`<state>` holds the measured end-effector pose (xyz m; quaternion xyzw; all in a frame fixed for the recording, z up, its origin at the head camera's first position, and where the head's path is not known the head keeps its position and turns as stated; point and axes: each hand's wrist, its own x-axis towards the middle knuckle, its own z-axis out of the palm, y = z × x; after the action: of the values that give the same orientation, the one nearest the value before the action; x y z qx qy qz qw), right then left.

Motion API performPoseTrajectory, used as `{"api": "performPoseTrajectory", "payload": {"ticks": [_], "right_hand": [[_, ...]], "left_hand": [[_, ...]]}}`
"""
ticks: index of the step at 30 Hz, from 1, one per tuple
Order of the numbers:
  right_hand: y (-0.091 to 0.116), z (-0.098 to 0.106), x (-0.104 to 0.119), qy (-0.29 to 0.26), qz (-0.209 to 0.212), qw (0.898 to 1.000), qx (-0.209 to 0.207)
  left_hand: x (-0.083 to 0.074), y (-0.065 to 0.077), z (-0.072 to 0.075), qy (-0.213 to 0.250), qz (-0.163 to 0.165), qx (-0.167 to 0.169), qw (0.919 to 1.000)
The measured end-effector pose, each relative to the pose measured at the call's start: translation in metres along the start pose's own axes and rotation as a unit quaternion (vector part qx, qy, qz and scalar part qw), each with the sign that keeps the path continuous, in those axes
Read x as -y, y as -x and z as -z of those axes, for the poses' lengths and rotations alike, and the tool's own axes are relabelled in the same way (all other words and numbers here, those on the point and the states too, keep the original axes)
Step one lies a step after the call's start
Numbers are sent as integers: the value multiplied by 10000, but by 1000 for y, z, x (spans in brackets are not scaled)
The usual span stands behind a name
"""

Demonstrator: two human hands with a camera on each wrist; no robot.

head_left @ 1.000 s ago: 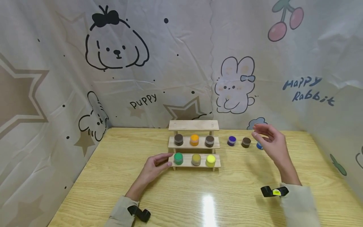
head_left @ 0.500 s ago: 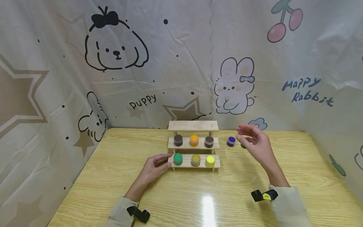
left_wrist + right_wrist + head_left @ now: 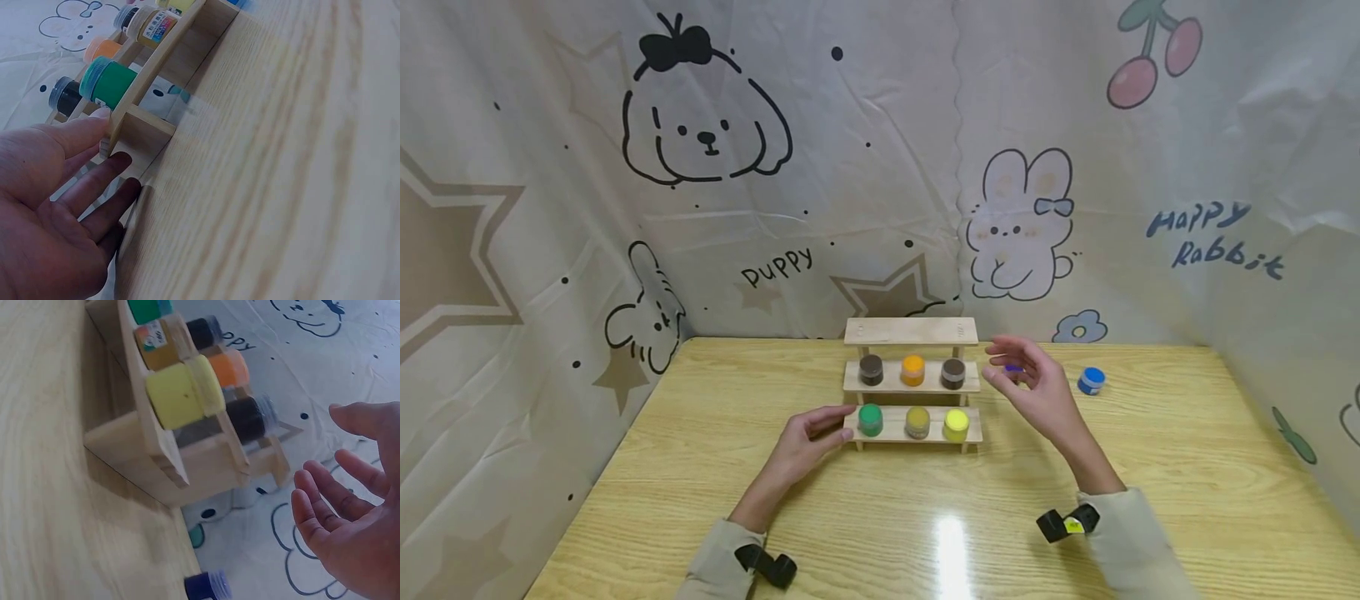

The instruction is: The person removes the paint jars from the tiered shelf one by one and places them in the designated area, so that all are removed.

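A three-tier wooden display rack (image 3: 912, 332) stands on the table, bearing small paint jars. On its bottom step are a green jar (image 3: 871, 420), an ochre jar (image 3: 917, 422) and a yellow jar (image 3: 957, 426). The middle step holds an orange jar (image 3: 913, 370) between two dark jars. My left hand (image 3: 803, 446) holds the left end of the bottom step, thumb (image 3: 94, 128) at its edge. Right of the rack, my right hand (image 3: 1033, 387) hovers with relaxed fingers and nothing in it. It partly covers a purple jar (image 3: 206, 586) on the table.
A blue jar (image 3: 1092, 381) stands farther right on the wooden table (image 3: 895, 517). Behind the table's back edge hangs a printed curtain (image 3: 880, 167), which also runs along both sides. The rack's top step bears no jars.
My right hand has moved left, from over the blue jar to over the purple one near the rack. The dark jar between them is now hidden behind it. My left hand stays put.
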<state>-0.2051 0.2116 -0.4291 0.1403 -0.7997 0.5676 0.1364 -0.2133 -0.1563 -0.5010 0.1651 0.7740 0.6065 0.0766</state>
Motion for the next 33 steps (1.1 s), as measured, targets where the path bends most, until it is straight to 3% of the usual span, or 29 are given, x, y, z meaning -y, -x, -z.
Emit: {"api": "performPoseTrajectory", "payload": {"ticks": [14,33], "right_hand": [[-3,-27,-13,-313,-53,9992,254],[-4,-44,-19,506,-148,9986,79]], "left_hand": [[-2,0,-1,-71,64,-40,9999],[-2,1,0,-53,104,-38,9999]]}}
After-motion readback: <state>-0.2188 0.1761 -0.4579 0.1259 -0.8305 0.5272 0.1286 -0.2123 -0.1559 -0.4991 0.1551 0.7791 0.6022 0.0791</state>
